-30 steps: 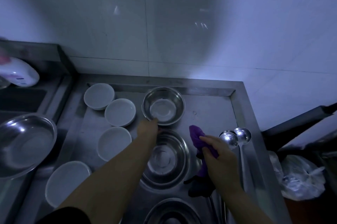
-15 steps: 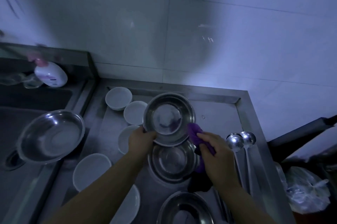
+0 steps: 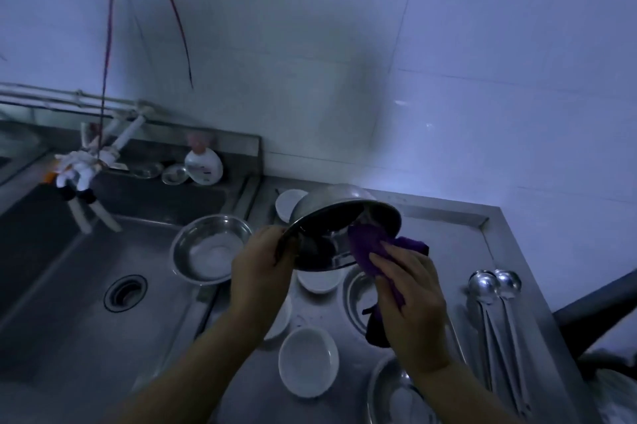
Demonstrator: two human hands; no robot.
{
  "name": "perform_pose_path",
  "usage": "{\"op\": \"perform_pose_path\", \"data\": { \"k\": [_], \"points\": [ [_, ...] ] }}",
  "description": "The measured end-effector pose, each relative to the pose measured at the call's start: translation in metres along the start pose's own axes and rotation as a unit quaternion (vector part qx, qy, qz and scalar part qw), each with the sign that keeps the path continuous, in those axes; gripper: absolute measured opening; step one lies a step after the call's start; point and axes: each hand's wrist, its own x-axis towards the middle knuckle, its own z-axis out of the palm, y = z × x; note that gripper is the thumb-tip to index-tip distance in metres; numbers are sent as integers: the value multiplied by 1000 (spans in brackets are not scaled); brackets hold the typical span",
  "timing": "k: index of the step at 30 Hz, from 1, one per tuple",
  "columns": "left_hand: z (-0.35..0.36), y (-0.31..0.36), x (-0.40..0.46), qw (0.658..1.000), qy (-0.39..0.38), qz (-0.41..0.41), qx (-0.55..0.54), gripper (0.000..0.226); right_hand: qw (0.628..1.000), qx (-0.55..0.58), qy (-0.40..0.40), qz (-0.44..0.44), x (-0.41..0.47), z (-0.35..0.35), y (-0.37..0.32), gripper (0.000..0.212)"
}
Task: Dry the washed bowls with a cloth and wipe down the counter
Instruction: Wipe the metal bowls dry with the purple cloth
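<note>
The left hand (image 3: 262, 271) grips the rim of the steel bowl (image 3: 339, 227) at its 8 o'clock side, fingers curled around the edge, and holds it lifted above the counter (image 3: 458, 244), a little above the middle of the view. The right hand (image 3: 410, 306) has its fingers closed around the purple cloth (image 3: 370, 246) and presses it inside the bowl at the 4 o'clock side of the rim. The main risk, I think, is a slip: the bowl is held only by one edge, and if it is wet, the push of the cloth could turn it out of the fingers, so that it falls on the white bowls (image 3: 308, 359) and the other steel bowls (image 3: 213, 249) that sit directly under it and to its 9 o'clock. The hanging end of the cloth could also catch on a dish below. The bowl is strongly tilted, its mouth points down and toward the person, about 6 o'clock, and its bottom points up toward the wall. Its rim looks like an ellipse with the long axis from 8 o'clock to 2 o'clock. Two ladles (image 3: 496, 285) lie on the counter at 4 o'clock, well apart from the hands.
</note>
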Motion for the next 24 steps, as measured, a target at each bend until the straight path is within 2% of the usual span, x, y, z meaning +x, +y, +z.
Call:
{"op": "perform_pose_path", "data": {
  "k": [6,9,11,13,17,21,24],
  "points": [
    [-44,23,0,997,36,53,-39,16,991,25,74,-104,18,0,-49,21],
    [-54,37,-5,996,32,42,-76,16,985,-37,91,-141,41,5,-67,23],
    [-57,43,-9,994,44,17,-94,20,984,-114,60,-121,54,7,-75,28],
    [-59,50,-12,988,53,-29,-142,18,981,-165,-7,-100,55,8,-82,38],
    [-61,63,-17,966,51,-99,-232,18,987,-128,-66,-75,29,20,-105,43],
    [-57,65,-14,971,37,-118,-203,16,992,-86,-74,-50,15,32,-125,56],
    [-61,64,-8,983,-18,-96,-154,22,984,-112,-84,-107,14,29,-113,59]
  ]
}}
